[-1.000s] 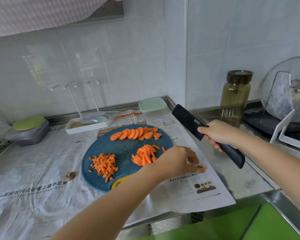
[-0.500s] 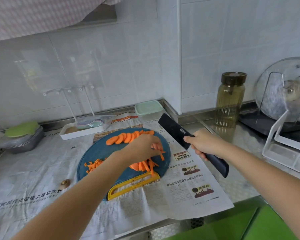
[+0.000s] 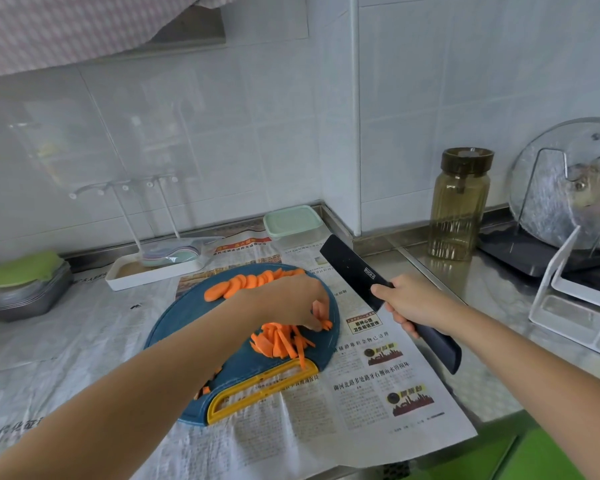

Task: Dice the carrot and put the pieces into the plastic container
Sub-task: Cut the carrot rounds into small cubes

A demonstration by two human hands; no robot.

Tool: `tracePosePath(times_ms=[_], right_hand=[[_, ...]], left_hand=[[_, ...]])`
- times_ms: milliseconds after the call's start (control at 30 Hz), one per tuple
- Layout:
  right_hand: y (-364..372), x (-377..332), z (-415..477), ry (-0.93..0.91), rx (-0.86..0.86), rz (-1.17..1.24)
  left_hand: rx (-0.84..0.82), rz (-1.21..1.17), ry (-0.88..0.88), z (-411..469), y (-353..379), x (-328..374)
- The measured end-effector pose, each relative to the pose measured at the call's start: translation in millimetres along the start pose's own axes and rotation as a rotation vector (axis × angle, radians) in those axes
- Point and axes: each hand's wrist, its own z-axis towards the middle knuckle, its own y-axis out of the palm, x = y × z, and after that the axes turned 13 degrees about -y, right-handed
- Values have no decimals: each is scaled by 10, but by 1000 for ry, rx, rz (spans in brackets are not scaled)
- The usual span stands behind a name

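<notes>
Two hands: both grasping.
Left hand point(image 3: 291, 303): pinches carrot strips point(image 3: 278, 341) on cutting board point(image 3: 253, 370).
Right hand point(image 3: 413, 306): clenches knife point(image 3: 354, 268), board's three o'clock.

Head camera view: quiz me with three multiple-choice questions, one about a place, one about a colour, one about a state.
1. Where is the container? A on the board B by the wall behind the board C in a hand
2. The board's colour? A blue B red C white
3. The knife is: A lying on the board B gripped beside the board C slicing carrot
Answers: 1 B, it stands at the wall past the board. 2 A, blue with a yellow handle. 3 B, the right hand grips it beside the board while the left hand pinches carrot pieces.
</notes>
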Motion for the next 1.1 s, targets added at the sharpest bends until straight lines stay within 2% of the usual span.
tracePosePath(times_ms=[200, 433, 567, 633, 700, 767, 867, 1100], right_hand=[[38, -47, 22, 2, -10, 5], [92, -77, 38, -8, -41, 0], [124, -67, 54, -19, -45, 4], [136, -70, 50, -23, -48, 6], [139, -69, 40, -25, -51, 4], [135, -60, 37, -26, -51, 0], [137, -70, 35, -22, -46, 2], [131, -96, 7, -26, -39, -3]], left_hand=[[141, -56, -91, 13, -154, -211], [71, -99, -146, -60, -80, -466], [122, -109, -124, -126, -4, -481], [163, -138, -70, -215, 34, -439], [230, -118, 55, -329, 98, -390], [220, -62, 136, -408, 160, -366], [150, -16, 133, -418, 200, -392], [184, -64, 259, -429, 250, -316]])
